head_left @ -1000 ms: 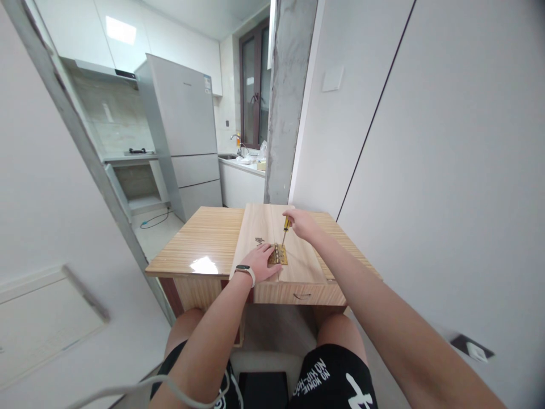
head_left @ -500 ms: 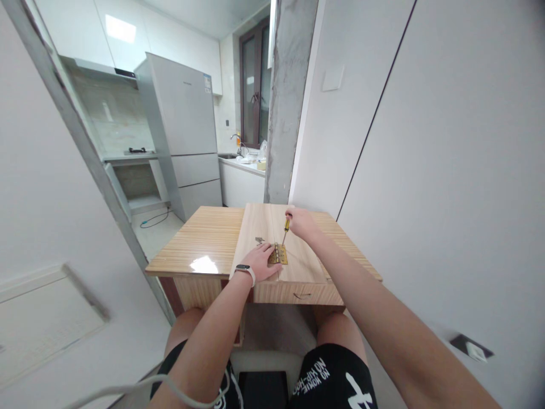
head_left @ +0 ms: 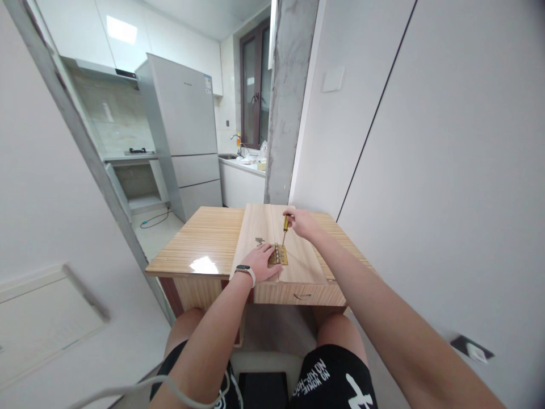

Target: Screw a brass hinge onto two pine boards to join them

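A brass-coloured hinge (head_left: 281, 255) lies flat across the seam between pale wooden boards (head_left: 303, 262). My left hand (head_left: 260, 262) rests with its fingers spread on the hinge's left leaf and the board, covering part of both. In my right hand (head_left: 301, 222) is a screwdriver (head_left: 285, 223) with a yellow handle, gripped at the top. It stands nearly upright, and its tip meets the upper part of the hinge's right leaf. Whether a screw sits under the tip is too small to tell. A small dark pile of screws (head_left: 259, 241) lies left of the hinge.
The boards lie on a striped wooden desk (head_left: 200, 233) with a drawer (head_left: 281, 294) at its front. A white wall (head_left: 426, 170) stands close on the right. Behind the desk are a concrete pillar (head_left: 289, 108) and a grey fridge (head_left: 183, 108). A pale cable (head_left: 170, 383) crosses my lap.
My right hand has shifted slightly left and its grip at the top of the screwdriver has turned a little. My left hand and the hinge stay in place.
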`<control>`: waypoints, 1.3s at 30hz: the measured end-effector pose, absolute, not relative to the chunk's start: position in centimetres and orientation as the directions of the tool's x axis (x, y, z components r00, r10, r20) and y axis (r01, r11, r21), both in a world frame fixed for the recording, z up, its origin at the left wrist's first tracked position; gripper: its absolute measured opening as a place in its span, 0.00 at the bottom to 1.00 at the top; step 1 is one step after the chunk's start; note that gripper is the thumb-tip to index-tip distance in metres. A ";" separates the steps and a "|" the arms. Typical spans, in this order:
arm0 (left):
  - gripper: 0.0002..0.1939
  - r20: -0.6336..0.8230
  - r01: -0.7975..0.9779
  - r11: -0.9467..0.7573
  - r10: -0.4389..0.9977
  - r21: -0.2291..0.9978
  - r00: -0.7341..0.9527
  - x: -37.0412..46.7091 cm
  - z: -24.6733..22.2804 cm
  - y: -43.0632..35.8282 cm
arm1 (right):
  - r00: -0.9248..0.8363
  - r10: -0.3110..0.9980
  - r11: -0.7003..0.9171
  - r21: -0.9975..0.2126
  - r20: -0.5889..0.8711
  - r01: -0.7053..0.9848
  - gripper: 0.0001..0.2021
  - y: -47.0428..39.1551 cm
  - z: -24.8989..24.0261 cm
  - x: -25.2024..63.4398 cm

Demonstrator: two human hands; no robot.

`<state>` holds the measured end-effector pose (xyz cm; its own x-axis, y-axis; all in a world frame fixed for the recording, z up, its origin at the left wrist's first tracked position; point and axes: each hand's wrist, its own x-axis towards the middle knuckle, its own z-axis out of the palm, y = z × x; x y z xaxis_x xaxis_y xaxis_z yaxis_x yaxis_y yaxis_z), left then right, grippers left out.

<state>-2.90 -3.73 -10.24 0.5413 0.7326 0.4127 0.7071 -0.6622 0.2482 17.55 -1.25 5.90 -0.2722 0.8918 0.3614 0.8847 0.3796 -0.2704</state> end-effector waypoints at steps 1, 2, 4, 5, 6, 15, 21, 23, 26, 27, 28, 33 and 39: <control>0.39 0.413 0.707 -0.662 0.733 0.248 0.541 -2.9 -10.2 -3.7 | -0.270 0.893 0.380 -0.278 0.361 0.882 0.13 -1.3 6.0 17.5; 0.39 0.413 0.707 -0.662 0.733 0.249 0.541 -2.9 -10.2 -3.8 | -0.269 0.893 0.380 -0.282 0.362 0.881 0.13 -1.3 6.0 17.5; 0.39 0.414 0.709 -0.661 0.733 0.248 0.539 -2.9 -10.2 -3.8 | -0.262 0.892 0.375 -0.278 0.370 0.884 0.13 -1.2 6.0 17.3; 0.39 0.416 0.710 -0.660 0.733 0.246 0.538 -2.8 -10.2 -3.8 | -0.257 0.891 0.371 -0.272 0.374 0.888 0.13 -1.2 6.0 17.3; 0.39 0.416 0.711 -0.659 0.734 0.244 0.537 -2.8 -10.2 -3.8 | -0.252 0.891 0.365 -0.265 0.378 0.893 0.13 -1.2 6.0 17.2; 0.38 0.419 0.713 -0.657 0.735 0.245 0.533 -2.7 -10.0 -3.9 | -0.163 0.904 0.261 -0.207 0.394 0.943 0.10 -0.9 5.5 16.9; 0.39 0.417 0.713 -0.654 0.738 0.250 0.530 -2.7 -10.0 -4.0 | -0.198 0.880 0.320 -0.232 0.431 0.919 0.12 -0.8 5.2 16.9; 0.39 0.416 0.710 -0.658 0.736 0.250 0.534 -2.8 -10.0 -3.9 | -0.251 0.870 0.374 -0.235 0.424 0.897 0.13 -0.9 5.3 17.1; 0.39 0.412 0.713 -0.655 0.738 0.249 0.534 -2.8 -10.1 -3.9 | -0.297 0.868 0.415 -0.254 0.398 0.874 0.15 -1.2 5.6 17.5; 0.39 0.412 0.713 -0.655 0.738 0.249 0.534 -2.9 -10.1 -3.9 | -0.299 0.871 0.416 -0.265 0.389 0.870 0.16 -1.4 5.7 17.6; 0.39 0.412 0.712 -0.656 0.738 0.251 0.534 -2.9 -10.1 -3.9 | -0.297 0.876 0.414 -0.276 0.381 0.867 0.16 -1.5 5.8 17.7; 0.37 0.417 0.705 -0.659 0.736 0.263 0.533 -2.9 -9.9 -4.0 | -0.273 0.881 0.389 -0.261 0.387 0.883 0.15 -1.6 6.0 17.4; 0.37 0.405 0.709 -0.650 0.746 0.274 0.528 -2.8 -9.6 -4.2 | -0.194 0.894 0.291 -0.195 0.404 0.937 0.14 -1.3 5.4 16.4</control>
<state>-2.75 -4.17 -9.64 0.5283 0.7464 0.4048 0.7088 -0.6501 0.2737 16.36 -1.32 5.41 -0.1937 0.8939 0.4042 0.9365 0.2912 -0.1953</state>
